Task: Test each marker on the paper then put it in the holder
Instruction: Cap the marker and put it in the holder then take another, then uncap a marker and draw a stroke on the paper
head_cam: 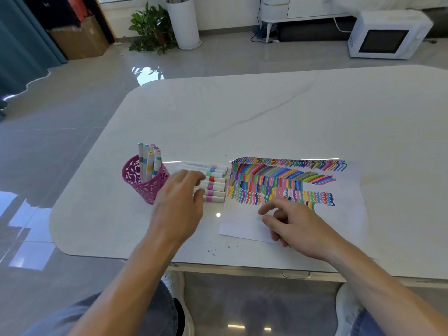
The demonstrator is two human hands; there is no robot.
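A magenta cut-out holder (143, 183) stands on the white table (266, 112) with several capped markers (149, 158) upright in it. To its right lies a row of several white markers (214, 181) with coloured bands, side by side. My left hand (179, 202) reaches over the left ends of that row, fingers extended and a little blurred; no marker is visibly held. A white paper (339, 214) covered in rows of coloured squiggles lies to the right. My right hand (293, 224) rests on the paper's near left part, fingers loosely curled, holding nothing.
Small blue ink specks (213, 251) dot the table near its front edge. The table's front edge runs just beyond my knees. On the floor behind stand a potted plant (151, 27), a white cylinder bin (184, 23) and a white microwave (388, 35).
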